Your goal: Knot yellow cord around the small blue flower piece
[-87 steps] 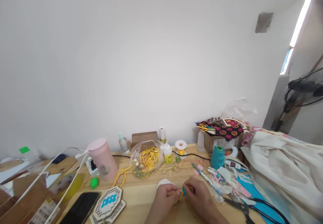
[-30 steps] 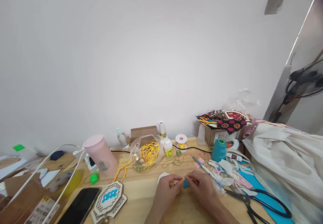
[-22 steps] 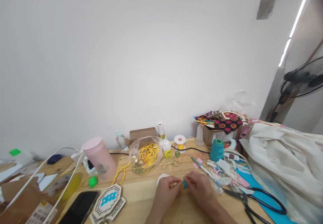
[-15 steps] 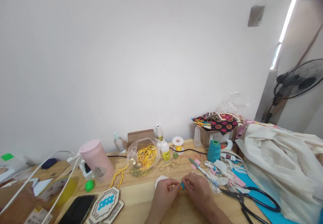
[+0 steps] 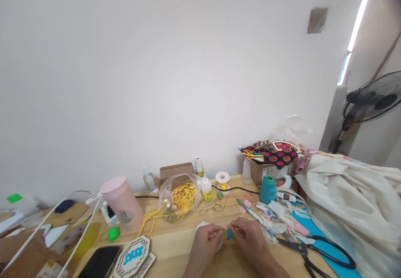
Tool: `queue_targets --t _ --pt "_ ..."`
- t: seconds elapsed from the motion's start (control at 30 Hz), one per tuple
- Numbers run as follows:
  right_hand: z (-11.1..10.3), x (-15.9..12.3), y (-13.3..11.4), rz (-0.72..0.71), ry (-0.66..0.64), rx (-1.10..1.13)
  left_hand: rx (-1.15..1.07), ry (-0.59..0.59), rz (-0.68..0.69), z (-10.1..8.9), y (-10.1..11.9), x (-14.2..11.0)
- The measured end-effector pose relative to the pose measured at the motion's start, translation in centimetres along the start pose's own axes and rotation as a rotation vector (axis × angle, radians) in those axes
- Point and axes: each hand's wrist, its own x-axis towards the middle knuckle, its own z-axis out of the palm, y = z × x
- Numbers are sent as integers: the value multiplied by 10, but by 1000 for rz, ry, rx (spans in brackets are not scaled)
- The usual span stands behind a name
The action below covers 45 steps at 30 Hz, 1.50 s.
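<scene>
Both my hands meet low in the middle of the wooden table (image 5: 175,253). My left hand (image 5: 205,244) and my right hand (image 5: 249,241) are each pinched on a small blue and yellow piece (image 5: 228,234) held between their fingertips. A thin yellow cord seems to run from it, but it is too small to be sure. A white scrap (image 5: 200,227) lies just behind my left hand.
A pink tumbler (image 5: 121,202), a bag of yellow cord (image 5: 181,197), glue bottles (image 5: 206,189), a teal thread cone (image 5: 267,189), a pen (image 5: 250,213) and paper scraps lie behind. Black scissors (image 5: 310,253), a phone (image 5: 102,262), a wooden octagon ornament (image 5: 134,256), white cloth (image 5: 354,211).
My hands stay together on the small piece with only slight finger shifts. The camera has swung a little, showing more of the fan at the right.
</scene>
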Motion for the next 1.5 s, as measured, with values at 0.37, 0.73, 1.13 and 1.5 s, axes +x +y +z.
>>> queue_targets --t 0.37,0.73,1.13,1.5 --pt "5 0 4 -3 12 -93 73 5 51 0 8 -4" --pt "5 -3 2 103 32 109 125 18 71 -5 9 -6" --pt "11 -5 -8 413 -167 898 81 49 36 -4 0 0" --pt "25 -11 -1 56 -52 168 -37 -36 53 -6 -4 -3"
